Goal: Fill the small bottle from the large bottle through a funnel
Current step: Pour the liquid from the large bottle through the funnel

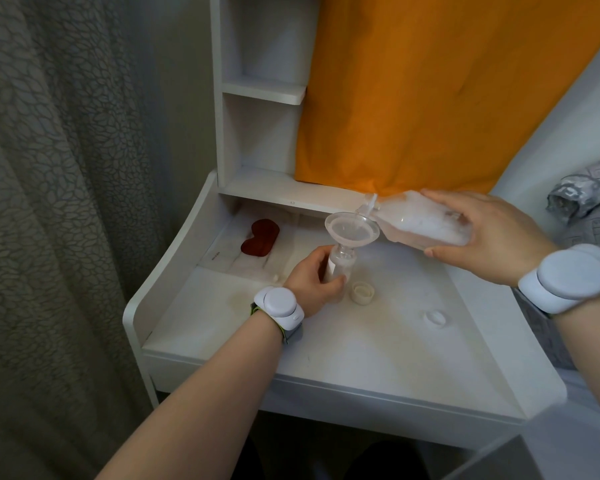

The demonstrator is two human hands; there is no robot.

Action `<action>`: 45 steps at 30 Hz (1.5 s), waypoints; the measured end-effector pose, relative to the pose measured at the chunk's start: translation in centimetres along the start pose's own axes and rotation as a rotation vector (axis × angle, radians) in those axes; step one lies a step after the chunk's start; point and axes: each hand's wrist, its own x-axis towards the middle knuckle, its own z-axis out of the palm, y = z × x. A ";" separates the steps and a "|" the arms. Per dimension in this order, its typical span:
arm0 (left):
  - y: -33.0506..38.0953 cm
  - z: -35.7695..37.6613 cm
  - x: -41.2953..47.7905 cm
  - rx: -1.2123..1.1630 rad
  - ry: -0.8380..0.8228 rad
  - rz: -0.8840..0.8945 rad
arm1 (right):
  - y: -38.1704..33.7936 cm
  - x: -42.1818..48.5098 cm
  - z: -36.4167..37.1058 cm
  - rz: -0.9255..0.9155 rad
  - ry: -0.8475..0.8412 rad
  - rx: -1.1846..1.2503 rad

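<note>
Small clear plastic bottle (343,268) stands upright on the white desk top (361,358), near the centre of the view. The left hand (312,282) grips its body, fingers and thumb curled about it. A translucent white plastic funnel (352,228) is seated in the bottle's neck, bowl upward. The large clear plastic bottle (426,221), holding a pale, foamy liquid, is gripped by the right hand (492,233) at the funnel's three o'clock, thumb on the near side and fingers over the far side. It lies nearly level, its mouth at the funnel's two o'clock rim.

Assessment: both bottles are open, the funnel is fitted, and pouring appears to be under way. No stream can be made out. The level in the small bottle is hidden by the hand and a white label, so the fill cannot be gauged. A good share of liquid remains in the large bottle.

Outstanding, by judgement: finish the fill, right the large bottle, lift out the funnel, recap both.

A round cream screw cap (362,292) lies just beside the small bottle at its four o'clock. A small white round lid (435,318) lies farther out the same way. A flat dark red object (260,237) rests at ten o'clock, well apart.
</note>
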 end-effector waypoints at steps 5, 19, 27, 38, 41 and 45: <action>0.1 0.0 0.0 0.003 0.008 0.000 | 0.0 0.0 0.0 0.000 0.000 0.001; 0.2 0.1 -0.1 -0.033 0.011 -0.004 | 0.2 0.1 0.3 0.006 -0.003 -0.008; 0.4 0.0 -0.1 -0.027 -0.005 -0.001 | 0.2 0.0 0.3 0.003 -0.008 -0.009; 0.1 0.0 0.0 -0.031 -0.008 0.006 | 0.1 0.0 0.4 0.005 -0.015 -0.019; 0.1 -0.1 0.0 -0.009 -0.006 0.009 | 0.0 0.0 0.4 0.005 -0.017 -0.010; 0.0 0.0 0.1 -0.022 -0.001 0.011 | -0.2 0.0 0.4 0.003 -0.016 -0.008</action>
